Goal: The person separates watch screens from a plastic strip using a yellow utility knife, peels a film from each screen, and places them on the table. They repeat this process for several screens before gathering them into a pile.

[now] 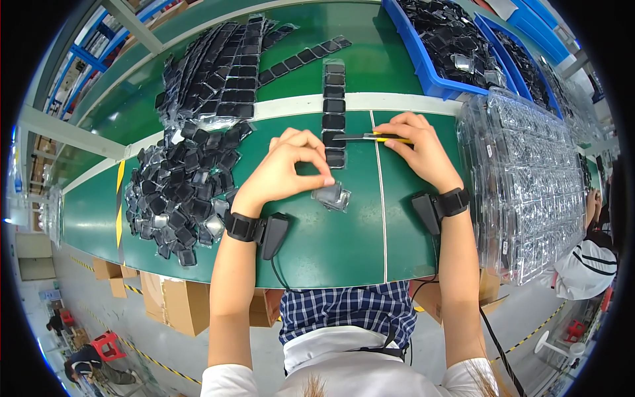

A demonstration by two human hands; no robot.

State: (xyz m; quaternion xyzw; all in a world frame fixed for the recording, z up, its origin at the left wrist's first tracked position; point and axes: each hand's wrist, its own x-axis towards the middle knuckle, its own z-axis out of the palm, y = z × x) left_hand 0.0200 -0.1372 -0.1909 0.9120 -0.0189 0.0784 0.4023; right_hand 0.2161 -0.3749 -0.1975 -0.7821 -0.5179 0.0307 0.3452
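My left hand (294, 164) is closed in a pinch, thumb and forefinger at the top edge of a small square piece in clear film (329, 194), low over the green table. Its exact contact is partly hidden by the fingertips. Just beyond lies a strip of black squares in clear pockets (334, 106), running away from me. My right hand (418, 147) grips a slim utility knife (390, 137) with a yellow and black handle. The long thin blade points left, across the strip near its close end.
Loose black squares (182, 192) form a heap at left, with uncut strips (225, 73) stacked behind. Blue bins (430, 79) of black pieces stand far right. Clear plastic trays (522, 185) are stacked on the right. A white rail (291, 106) crosses the table; cardboard boxes (175, 301) sit below.
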